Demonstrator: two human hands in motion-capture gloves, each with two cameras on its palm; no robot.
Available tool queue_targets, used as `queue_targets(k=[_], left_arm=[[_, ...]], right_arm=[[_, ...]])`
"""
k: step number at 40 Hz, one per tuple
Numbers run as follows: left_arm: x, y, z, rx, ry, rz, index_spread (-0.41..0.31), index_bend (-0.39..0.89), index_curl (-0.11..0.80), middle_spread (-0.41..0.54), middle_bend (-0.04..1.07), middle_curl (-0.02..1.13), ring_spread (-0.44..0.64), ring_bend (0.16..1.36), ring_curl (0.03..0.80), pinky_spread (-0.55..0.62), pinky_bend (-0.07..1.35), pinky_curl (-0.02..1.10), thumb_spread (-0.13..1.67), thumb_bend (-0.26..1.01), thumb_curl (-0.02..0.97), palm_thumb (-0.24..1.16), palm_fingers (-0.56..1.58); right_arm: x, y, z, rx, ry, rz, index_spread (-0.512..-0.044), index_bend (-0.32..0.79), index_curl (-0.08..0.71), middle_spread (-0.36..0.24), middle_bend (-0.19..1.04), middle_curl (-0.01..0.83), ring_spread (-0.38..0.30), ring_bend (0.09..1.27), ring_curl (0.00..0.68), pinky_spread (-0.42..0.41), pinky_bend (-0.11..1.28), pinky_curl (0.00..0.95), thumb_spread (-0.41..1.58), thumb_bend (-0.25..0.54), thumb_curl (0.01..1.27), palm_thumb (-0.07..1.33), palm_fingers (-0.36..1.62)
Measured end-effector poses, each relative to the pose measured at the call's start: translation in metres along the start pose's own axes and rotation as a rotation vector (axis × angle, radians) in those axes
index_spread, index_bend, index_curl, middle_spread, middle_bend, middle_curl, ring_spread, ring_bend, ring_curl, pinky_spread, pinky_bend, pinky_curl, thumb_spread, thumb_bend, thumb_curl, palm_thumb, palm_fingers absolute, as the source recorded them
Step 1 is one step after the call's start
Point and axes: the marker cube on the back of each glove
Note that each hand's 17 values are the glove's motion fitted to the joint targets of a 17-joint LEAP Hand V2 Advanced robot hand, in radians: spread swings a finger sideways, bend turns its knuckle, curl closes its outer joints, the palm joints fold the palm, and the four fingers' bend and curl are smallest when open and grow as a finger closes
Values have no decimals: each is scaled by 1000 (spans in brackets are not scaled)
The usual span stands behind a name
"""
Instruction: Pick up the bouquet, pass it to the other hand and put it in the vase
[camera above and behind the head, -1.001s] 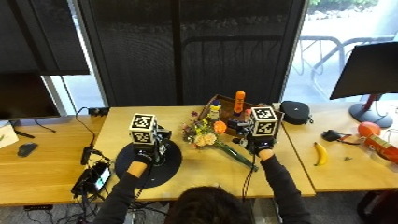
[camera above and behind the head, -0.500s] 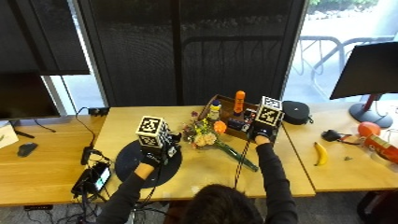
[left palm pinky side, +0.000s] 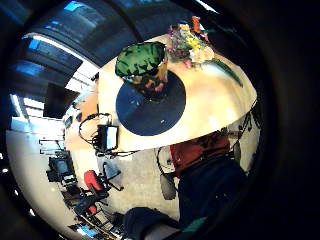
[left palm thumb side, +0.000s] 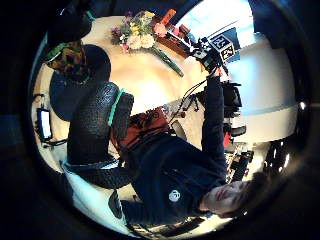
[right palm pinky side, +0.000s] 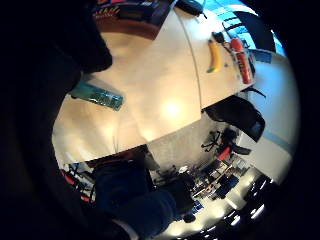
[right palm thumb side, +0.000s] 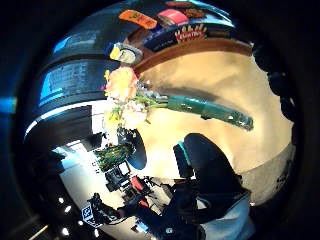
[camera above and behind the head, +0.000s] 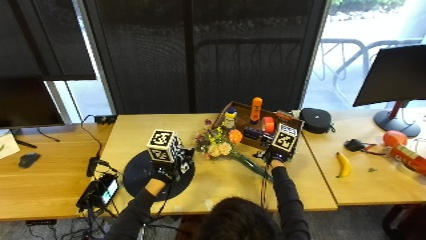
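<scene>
Wooden table (camera above and behind the head: 219, 177) spans the scene, largest thing in view. On its left, near side lies a dark round mat (camera above and behind the head: 136, 175) carrying the vase (left palm pinky side: 142, 70), patterned green and brown, mouth up. A brown tray (camera above and behind the head: 243, 120) of bottles and packets sits at the far centre; a banana (camera above and behind the head: 343, 165) lies well to the right. The bouquet (camera above and behind the head: 223, 145) lies flat between mat and tray, blooms toward the vase side, wrapped green stems (right palm thumb side: 210, 111) trailing toward the right hand (camera above and behind the head: 273, 159). That hand hovers just over the stem end; its thumb shows near the wrap in the thumb-side palm view, but whether fingers have closed on anything cannot be told. The left hand (camera above and behind the head: 164, 172) hangs over the mat beside the vase; in its own thumb-side palm view the fingers (left palm thumb side: 95, 125) curl loosely and grasp nothing. Bouquet not yet lifted. Judgement: light, top-heavy, blooms soft and easily crushed, stems stiffish under the wrap, which may be slick. Best taken around the wrapped stems, mid-length, leaving room below for the receiving hand.
</scene>
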Motion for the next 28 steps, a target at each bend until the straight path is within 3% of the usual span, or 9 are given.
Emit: queue_targets(k=[2, 6, 11, 17, 28], left_arm=[[-2, -2, 2, 5, 0, 0, -156, 195, 422, -95, 238, 412, -21, 348, 314, 180, 138, 202, 1202, -16, 293, 412, 633], [-3, -2, 4, -1, 5, -2, -156, 198, 430, -95, 232, 415, -22, 343, 316, 180, 135, 201, 1203, -16, 296, 412, 636], [-2, -2, 7, -7, 0, -1, -156, 195, 434, -94, 226, 418, -24, 345, 321, 180, 132, 199, 1200, -16, 301, 417, 642], [-2, -3, 14, -27, 3, 0, -156, 192, 438, -91, 221, 423, -31, 342, 327, 168, 135, 201, 1199, -17, 305, 417, 643], [-2, -10, 24, -60, -3, -3, -156, 193, 447, -87, 210, 429, -34, 343, 337, 164, 133, 201, 1200, -16, 308, 419, 646]], right_arm=[[2, -15, 12, 34, -13, -15, -221, 19, 67, -116, 270, 414, -198, 658, 412, -121, 647, 389, 1080, -10, 314, 587, 742], [5, -12, 33, -69, -32, 31, -219, 28, 63, -111, 271, 420, -199, 658, 411, -114, 655, 388, 1068, -13, 326, 607, 716], [1, 4, 44, 71, -63, -23, -206, 69, 76, -116, 278, 427, -201, 648, 409, -103, 636, 378, 1053, -3, 350, 659, 724], [7, -1, 67, 97, -47, 75, -205, 93, 103, -119, 286, 437, -203, 631, 407, -86, 580, 364, 1041, -10, 372, 703, 721], [-2, -15, 109, 186, -108, 103, -226, 142, 169, -140, 339, 457, -202, 570, 401, -58, 399, 322, 1029, 23, 428, 853, 715]])
